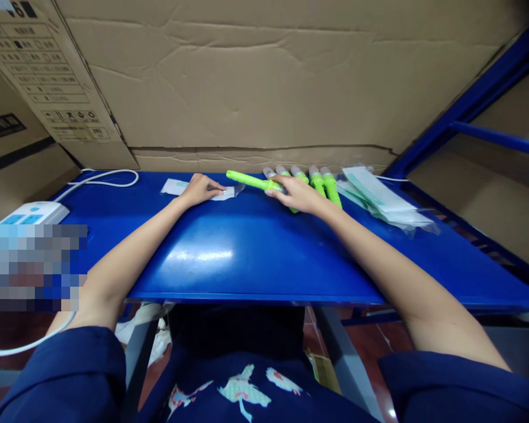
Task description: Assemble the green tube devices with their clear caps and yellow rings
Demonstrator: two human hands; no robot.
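Note:
My left hand [199,189] lies flat on a clear plastic pouch [176,187] at the far side of the blue table [229,252], fingers stretched over it. My right hand [298,193] is closed on a bright green pen-shaped tube [251,181] that points left toward the pouch's mouth. Behind my right hand lie several more green tubes [324,181] side by side.
A stack of clear pouches [381,200] sits right of the tubes. A white power strip [34,212] with its cable [101,176] lies at the left edge. Cardboard boxes [247,76] wall the table's back; a blue shelf frame [476,100] rises on the right.

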